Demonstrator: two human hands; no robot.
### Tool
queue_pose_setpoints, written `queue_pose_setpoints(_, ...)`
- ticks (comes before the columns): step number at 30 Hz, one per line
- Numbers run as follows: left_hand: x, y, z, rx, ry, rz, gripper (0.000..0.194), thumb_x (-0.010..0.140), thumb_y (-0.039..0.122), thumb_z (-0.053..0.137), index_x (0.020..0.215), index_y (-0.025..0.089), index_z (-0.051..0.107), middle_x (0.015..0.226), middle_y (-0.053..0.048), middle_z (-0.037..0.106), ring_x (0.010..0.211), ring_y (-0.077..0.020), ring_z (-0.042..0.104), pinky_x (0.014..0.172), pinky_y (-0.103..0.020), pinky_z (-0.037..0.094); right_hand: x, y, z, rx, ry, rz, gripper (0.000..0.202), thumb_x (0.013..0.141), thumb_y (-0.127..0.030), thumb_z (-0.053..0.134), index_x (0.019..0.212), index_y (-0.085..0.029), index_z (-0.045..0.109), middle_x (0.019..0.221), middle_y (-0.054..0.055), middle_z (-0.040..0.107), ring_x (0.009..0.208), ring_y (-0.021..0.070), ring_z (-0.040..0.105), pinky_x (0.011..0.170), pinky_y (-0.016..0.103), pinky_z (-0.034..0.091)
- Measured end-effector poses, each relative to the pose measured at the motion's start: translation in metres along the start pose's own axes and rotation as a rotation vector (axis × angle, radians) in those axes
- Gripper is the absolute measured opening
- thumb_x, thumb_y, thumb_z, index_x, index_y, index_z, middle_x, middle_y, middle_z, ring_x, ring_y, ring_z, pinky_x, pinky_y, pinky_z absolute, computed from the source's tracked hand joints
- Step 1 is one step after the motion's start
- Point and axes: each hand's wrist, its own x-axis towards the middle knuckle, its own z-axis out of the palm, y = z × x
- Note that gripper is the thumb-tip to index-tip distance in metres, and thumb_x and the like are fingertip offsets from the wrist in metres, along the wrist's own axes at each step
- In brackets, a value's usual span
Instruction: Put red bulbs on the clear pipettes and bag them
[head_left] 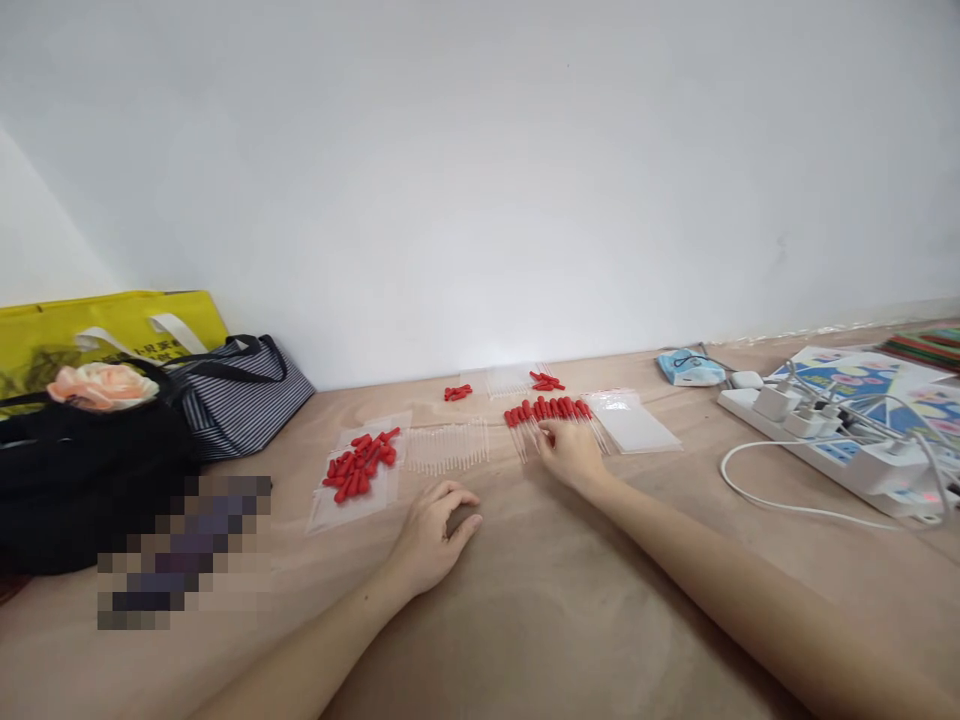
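Note:
My right hand (574, 455) reaches into a row of glass droppers with red rubber bulbs (559, 406), its fingertips pinched on one dropper near the row's left part. Its palm hides the lower ends of several others. My left hand (437, 535) rests on the table with nothing in it, thumb and fingers apart in a loose curve. Just beyond it lies a row of clear glass tubes (448, 446) without bulbs. To their left, a heap of loose red rubber bulbs (360, 465) sits on a clear plastic bag (322, 512).
Against the wall lie more red bulbs (457, 393) and tubes. Clear bags (637, 425) are stacked right of the droppers. A white power strip (840, 455) with cables, a blue packet (688, 368) and printed sheets occupy the right. A striped bag (244, 400) and black bag (97, 480) stand left.

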Motion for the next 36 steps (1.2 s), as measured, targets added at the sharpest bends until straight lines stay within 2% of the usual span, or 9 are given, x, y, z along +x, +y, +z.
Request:
queue_pose_setpoints(5,0.000,0.005,-0.002,0.029,0.005,-0.001,0.012,0.076,0.023,0.050,0.084,0.020,0.058,0.090,-0.004,0.057,0.088,-0.0196,0.052,0.079,-0.034,0.041,0.016,-0.004,0.012,-0.158,-0.022,0.062,0.024,0.078,-0.024,0.040,0.081,-0.017,0.062,0.077,0.009,0.066,0.076,0.0194,0.058,0.069,0.028,0.029)
queue_pose_setpoints(14,0.001,0.004,-0.003,0.034,0.002,0.015,0.012,0.077,0.024,0.049,0.084,0.020,0.057,0.090,-0.004,0.056,0.087,-0.0192,0.053,0.078,-0.034,0.041,0.016,0.001,0.022,-0.176,-0.046,0.080,0.027,0.079,-0.029,0.040,0.095,-0.017,0.058,0.080,0.009,0.066,0.079,0.0206,0.059,0.076,0.032,0.026)
queue_pose_setpoints(18,0.001,0.005,-0.001,0.047,-0.004,0.025,0.013,0.078,0.024,0.047,0.085,0.020,0.057,0.090,-0.004,0.056,0.088,-0.0194,0.052,0.079,-0.034,0.041,0.017,-0.014,0.018,-0.116,-0.027,0.025,0.025,0.080,-0.029,0.038,0.088,-0.018,0.059,0.082,0.008,0.066,0.081,0.0187,0.058,0.077,0.031,0.025)
queue_pose_setpoints(22,0.000,0.005,0.000,0.087,0.011,0.030,0.014,0.078,0.026,0.047,0.084,0.020,0.058,0.088,-0.003,0.056,0.083,-0.0184,0.053,0.075,-0.031,0.041,0.021,-0.042,0.021,-0.088,-0.117,0.065,0.024,0.078,-0.028,0.039,0.084,-0.018,0.061,0.084,0.008,0.065,0.083,0.0192,0.058,0.078,0.033,0.024)
queue_pose_setpoints(25,0.002,-0.004,-0.012,0.272,0.211,-0.054,0.015,0.077,0.030,0.047,0.076,0.021,0.059,0.082,-0.003,0.055,0.079,-0.0193,0.052,0.074,-0.033,0.039,0.028,-0.059,0.028,-0.096,-0.167,0.147,0.026,0.076,-0.028,0.040,0.078,-0.015,0.062,0.081,0.012,0.065,0.079,0.0208,0.059,0.079,0.036,0.024)
queue_pose_setpoints(27,0.005,-0.016,-0.027,0.472,0.398,-0.172,0.017,0.076,0.033,0.049,0.071,0.021,0.060,0.080,-0.005,0.055,0.082,-0.0233,0.051,0.077,-0.038,0.034,0.031,-0.065,0.032,-0.098,-0.185,0.180,0.027,0.076,-0.028,0.041,0.076,-0.013,0.063,0.081,0.014,0.065,0.076,0.0212,0.059,0.080,0.037,0.023)
queue_pose_setpoints(28,0.006,-0.023,-0.035,0.537,0.437,-0.230,0.016,0.075,0.033,0.049,0.072,0.020,0.059,0.083,-0.006,0.056,0.083,-0.0240,0.051,0.077,-0.039,0.033,0.033,-0.067,0.034,-0.096,-0.196,0.194,0.027,0.075,-0.029,0.041,0.076,-0.013,0.063,0.081,0.014,0.064,0.076,0.0212,0.059,0.081,0.038,0.023)
queue_pose_setpoints(32,0.013,-0.053,-0.062,0.637,0.394,-0.427,0.018,0.074,0.037,0.050,0.079,0.023,0.060,0.087,-0.007,0.058,0.089,-0.0280,0.049,0.072,-0.039,0.033,0.038,-0.073,0.035,-0.076,-0.241,0.226,0.026,0.075,-0.029,0.042,0.078,-0.013,0.062,0.082,0.013,0.064,0.077,0.0211,0.060,0.082,0.039,0.023)
queue_pose_setpoints(36,0.024,-0.067,-0.072,0.656,0.328,-0.459,0.026,0.075,0.044,0.046,0.078,0.023,0.061,0.086,-0.007,0.061,0.088,-0.0293,0.050,0.073,-0.042,0.031,0.041,-0.077,0.034,-0.057,-0.281,0.246,0.025,0.074,-0.028,0.042,0.081,-0.013,0.062,0.081,0.013,0.065,0.079,0.0214,0.060,0.081,0.038,0.025)
